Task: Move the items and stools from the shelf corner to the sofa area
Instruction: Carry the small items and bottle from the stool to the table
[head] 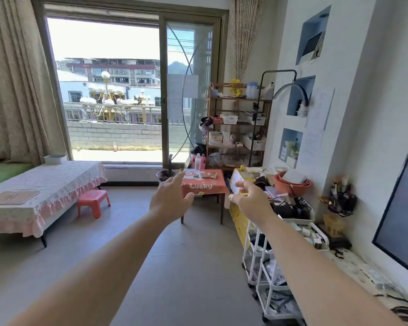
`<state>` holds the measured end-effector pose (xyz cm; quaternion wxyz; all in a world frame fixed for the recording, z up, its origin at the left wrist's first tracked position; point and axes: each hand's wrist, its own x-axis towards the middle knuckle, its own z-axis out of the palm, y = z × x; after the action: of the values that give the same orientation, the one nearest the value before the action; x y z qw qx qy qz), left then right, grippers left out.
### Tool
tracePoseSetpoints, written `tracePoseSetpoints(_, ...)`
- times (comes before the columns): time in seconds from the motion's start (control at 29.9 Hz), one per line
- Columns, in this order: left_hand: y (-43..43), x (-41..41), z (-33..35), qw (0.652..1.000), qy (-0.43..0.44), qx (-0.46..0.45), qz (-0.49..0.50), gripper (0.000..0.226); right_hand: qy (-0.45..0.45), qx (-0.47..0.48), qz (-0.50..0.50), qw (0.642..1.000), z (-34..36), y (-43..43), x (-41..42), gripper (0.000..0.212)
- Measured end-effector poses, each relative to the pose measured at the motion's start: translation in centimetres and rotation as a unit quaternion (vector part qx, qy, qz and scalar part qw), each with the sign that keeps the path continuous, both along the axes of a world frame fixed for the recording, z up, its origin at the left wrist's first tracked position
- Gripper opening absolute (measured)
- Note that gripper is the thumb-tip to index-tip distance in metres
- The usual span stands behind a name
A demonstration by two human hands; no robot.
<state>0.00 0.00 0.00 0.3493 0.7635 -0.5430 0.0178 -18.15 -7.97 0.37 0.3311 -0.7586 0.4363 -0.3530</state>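
Note:
Both my arms stretch forward across the room. My left hand (pixel 169 196) is open, fingers spread, in line with a small wooden table (pixel 221 208) under a red "Lucky" cloth (pixel 204 185), still well short of it. My right hand (pixel 250 196) is open too, empty. On the cloth lie a water bottle (pixel 197 162), a small green item and a flat brown piece. A wooden shelf (pixel 237 128) packed with baskets and boxes fills the corner behind. An orange plastic stool (pixel 93 202) stands on the floor beside the covered sofa (pixel 45 184) at left.
A white wire cart (pixel 276 262) and yellow boxes (pixel 239 222) line the right wall, with an orange basin (pixel 292 187) and a dark screen (pixel 400 215). A sliding glass door (pixel 118 90) is straight ahead. Grey floor (pixel 174 267) spreads between sofa and cart.

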Motion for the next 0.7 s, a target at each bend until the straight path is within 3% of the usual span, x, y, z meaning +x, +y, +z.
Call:
tracePoseSetpoints(0.37, -11.7, 8.0, 1.0, 1.0, 0.016, -0.01, 0.018, 0.062, 0.029, -0.002, -0.006, 1.0, 0.2, -11.7, 8.2, 0.042)
tracePoseSetpoints(0.7, -24.2, 10.5, -1.6, 0.999, 0.029, 0.029, -0.005, 0.062, 0.009, 0.055, -0.046, 0.997, -1.8, -22.3, 10.0, 0.04)
